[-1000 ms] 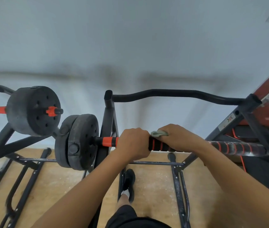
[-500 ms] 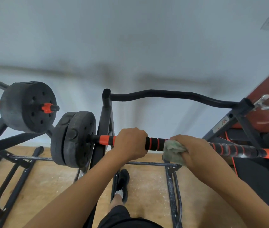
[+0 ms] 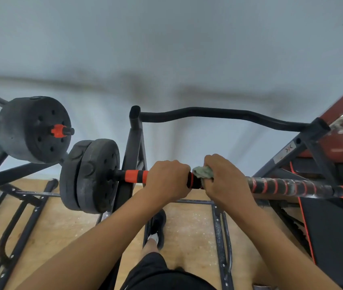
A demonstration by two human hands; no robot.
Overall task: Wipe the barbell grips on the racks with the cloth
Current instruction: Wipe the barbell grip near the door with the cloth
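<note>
Moved since half a second ago: right-hand grip [image 3: 226, 181] with the pale green crumpled cloth [image 3: 202, 172], shifted left along the bar and now just beside the left-hand grip [image 3: 167, 180]; a stretch of bare bar lay between them before.

1. Black barbell bar with orange rings and orange collars [image 3: 281, 186]: lies across the black tubular steel rack [image 3: 208, 115], running left to right.
2. Left-hand grip: fingers curled over the barbell bar, holding it just right of the orange collar.
3. Right-hand grip: closed round the barbell bar with the cloth pinched against it. The cloth bunches out at the thumb side and touches the bar.
4. Pair of black round weight plates [image 3: 91, 176]: on the bar's left end.
5. Second black plate-loaded barbell [image 3: 32, 128]: far left, on its own stand.
6. Light wooden floor [image 3: 189, 227]: beneath the rack.
</note>
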